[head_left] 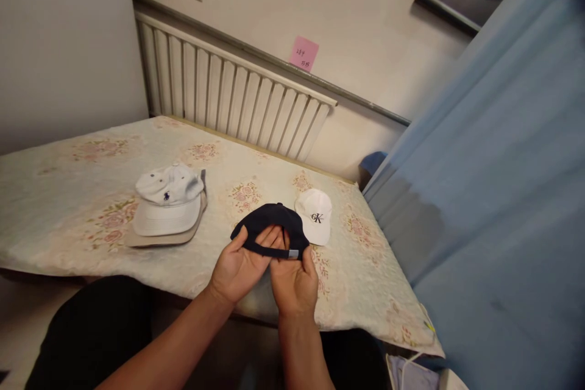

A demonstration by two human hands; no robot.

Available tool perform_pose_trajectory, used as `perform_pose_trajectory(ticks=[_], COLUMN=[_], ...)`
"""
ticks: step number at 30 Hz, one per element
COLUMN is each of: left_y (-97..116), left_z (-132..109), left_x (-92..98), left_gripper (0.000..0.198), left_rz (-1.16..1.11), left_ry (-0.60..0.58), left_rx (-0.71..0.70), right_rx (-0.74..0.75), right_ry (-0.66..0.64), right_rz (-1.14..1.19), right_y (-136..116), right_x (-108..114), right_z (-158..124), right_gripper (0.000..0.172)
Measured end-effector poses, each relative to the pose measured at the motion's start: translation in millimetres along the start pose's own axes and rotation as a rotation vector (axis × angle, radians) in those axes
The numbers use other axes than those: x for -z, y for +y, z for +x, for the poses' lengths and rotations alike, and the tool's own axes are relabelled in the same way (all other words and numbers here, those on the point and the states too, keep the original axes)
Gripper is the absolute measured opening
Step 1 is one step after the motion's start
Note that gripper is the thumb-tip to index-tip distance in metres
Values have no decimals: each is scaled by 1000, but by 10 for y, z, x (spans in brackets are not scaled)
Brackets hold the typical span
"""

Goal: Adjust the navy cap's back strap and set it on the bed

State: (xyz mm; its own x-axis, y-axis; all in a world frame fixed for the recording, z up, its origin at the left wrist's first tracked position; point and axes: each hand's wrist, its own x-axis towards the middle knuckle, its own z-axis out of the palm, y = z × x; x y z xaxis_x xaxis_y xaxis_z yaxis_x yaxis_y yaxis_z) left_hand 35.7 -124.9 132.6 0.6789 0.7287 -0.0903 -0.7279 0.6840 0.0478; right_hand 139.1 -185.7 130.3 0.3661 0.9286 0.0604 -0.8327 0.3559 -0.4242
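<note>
A dark navy baseball cap (269, 218) is held above the near edge of the bed, its back opening and strap with a metal buckle facing me. My left hand (240, 265) grips its left side, thumb on the rim and fingers inside the opening. At the right side, my right hand (295, 280) holds the cap from below with the thumb at the rim. Just behind it lies a white cap (314, 214) with black letters. To the left, a white cap with a small dark logo (168, 195) sits on top of a beige cap (158, 237).
The caps lie on a floral bed cover (256, 164). Behind it are a white radiator (228, 85) and a wall with a pink note (304, 53). A blue curtain (479, 164) hangs along the right side. My dark-clothed knees are below the near edge.
</note>
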Motion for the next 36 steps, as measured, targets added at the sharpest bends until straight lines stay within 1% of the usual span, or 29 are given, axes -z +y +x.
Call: perform_pose_trajectory(ticks=[5, 9, 11, 16, 21, 23, 25, 28, 33, 36], left_y=[-46, -30, -12, 42, 76, 74, 62, 22, -66, -82], left_z=[-33, -18, -5, 12, 10, 10, 10, 5, -20, -22], left_x=[-48, -54, -48, -28, -26, -23, -21, -31, -81, -101], left_gripper=[59, 57, 55, 46, 40, 42, 49, 58, 57, 59], left_rz=[8, -7, -13, -19, -3, -3, -9, -17, -3, 4], left_ry=[-30, 16, 30, 15, 29, 14, -5, -9, -2, -1], left_rx=[41, 5, -20, -41, -66, -80, -83, -49, -12, 17], right_rx=[-24, -25, -19, -11, 7, 7, -1, -33, -29, -32], right_ry=[-4, -13, -9, 14, 2, 6, 10, 15, 45, 65], right_rz=[3, 14, 12, 58, 80, 86, 101, 115, 96, 93], right_y=[28, -2, -19, -41, -42, -35, -23, 0, 9, -10], right_x=[-25, -39, -40, -3, 22, 12, -5, -28, -40, -38], right_z=[-15, -11, -7, 10, 26, 26, 24, 22, 23, 23], right_gripper=[31, 32, 32, 31, 28, 27, 27, 28, 29, 29])
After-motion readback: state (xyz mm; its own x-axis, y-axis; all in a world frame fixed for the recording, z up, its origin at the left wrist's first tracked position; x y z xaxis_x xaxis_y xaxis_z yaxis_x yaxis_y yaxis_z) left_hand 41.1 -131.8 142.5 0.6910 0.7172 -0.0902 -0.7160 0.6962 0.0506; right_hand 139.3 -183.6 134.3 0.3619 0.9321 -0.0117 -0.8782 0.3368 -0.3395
